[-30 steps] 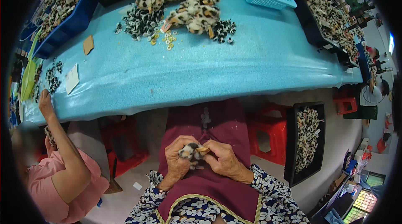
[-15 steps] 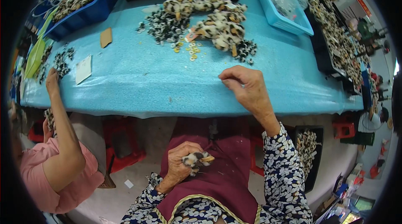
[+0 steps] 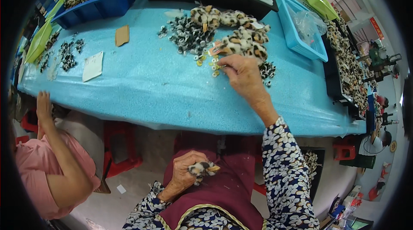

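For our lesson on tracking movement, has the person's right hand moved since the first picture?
Yes, forward: the right hand, first over the maroon apron, is now over the blue table, beside the small rings.

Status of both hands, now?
Left hand: closed, holding a spotted plush piece.
Right hand: at the small rings; can't tell if it's gripping one.

A maroon apron [image 3: 226, 189] has a curved, pale-yellow, dark-striped trim [image 3: 208, 206] along its edge. Either side of the apron, navy sleeves [image 3: 286, 161] carry white flowers (rounded petals, densely printed), ending short of bare hands [image 3: 246, 77].
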Demonstrator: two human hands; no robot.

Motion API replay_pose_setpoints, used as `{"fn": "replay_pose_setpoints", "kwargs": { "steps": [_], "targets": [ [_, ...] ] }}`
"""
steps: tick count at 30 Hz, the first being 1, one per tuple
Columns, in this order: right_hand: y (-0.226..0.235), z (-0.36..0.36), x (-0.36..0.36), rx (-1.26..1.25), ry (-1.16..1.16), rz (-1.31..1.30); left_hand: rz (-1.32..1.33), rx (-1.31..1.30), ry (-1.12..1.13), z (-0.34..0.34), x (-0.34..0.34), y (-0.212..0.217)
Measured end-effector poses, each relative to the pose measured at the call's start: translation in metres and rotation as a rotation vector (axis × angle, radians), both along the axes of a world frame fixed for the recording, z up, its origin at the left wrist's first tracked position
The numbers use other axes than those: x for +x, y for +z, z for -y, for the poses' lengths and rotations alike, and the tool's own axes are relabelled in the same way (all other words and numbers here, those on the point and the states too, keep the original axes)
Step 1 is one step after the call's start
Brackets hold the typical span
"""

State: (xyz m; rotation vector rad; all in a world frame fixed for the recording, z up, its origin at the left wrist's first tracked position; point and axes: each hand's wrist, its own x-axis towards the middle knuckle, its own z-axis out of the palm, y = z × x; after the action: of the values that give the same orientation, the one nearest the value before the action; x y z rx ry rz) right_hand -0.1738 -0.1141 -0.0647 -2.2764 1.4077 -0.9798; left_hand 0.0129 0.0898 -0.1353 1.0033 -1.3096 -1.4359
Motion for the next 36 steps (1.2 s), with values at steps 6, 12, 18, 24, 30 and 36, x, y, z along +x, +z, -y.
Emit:
{"fn": "replay_pose_setpoints", "kwargs": {
  "steps": [6, 12, 18, 24, 30, 36],
  "targets": [
    [0.006, -0.003, 0.004, 0.176, 0.043, 0.243, 0.025, -0.067, 0.043, -0.003, 0.005, -0.015],
    [0.051, 0.021, -0.058, -0.004, -0.284, 0.283, 0.036, -0.047, 0.040, -0.003, 0.008, -0.011],
    [0.055, -0.030, -0.083, 0.304, -0.135, 0.350, 0.162, -0.126, 0.084, 0.002, 0.015, -0.009],
    [-0.036, -0.162, -0.042, 0.678, 0.390, -0.042, 0.131, -0.038, 0.142, -0.013, 0.039, -0.004],
    [-0.150, -0.165, -0.045, 0.529, -0.182, -0.354, 0.114, -0.078, 0.013, -0.018, 0.026, -0.006],
    [-0.151, -0.159, -0.033, 0.140, -0.043, -0.424, 0.087, -0.154, -0.041, -0.018, 0.014, 0.006]
  ]
}}
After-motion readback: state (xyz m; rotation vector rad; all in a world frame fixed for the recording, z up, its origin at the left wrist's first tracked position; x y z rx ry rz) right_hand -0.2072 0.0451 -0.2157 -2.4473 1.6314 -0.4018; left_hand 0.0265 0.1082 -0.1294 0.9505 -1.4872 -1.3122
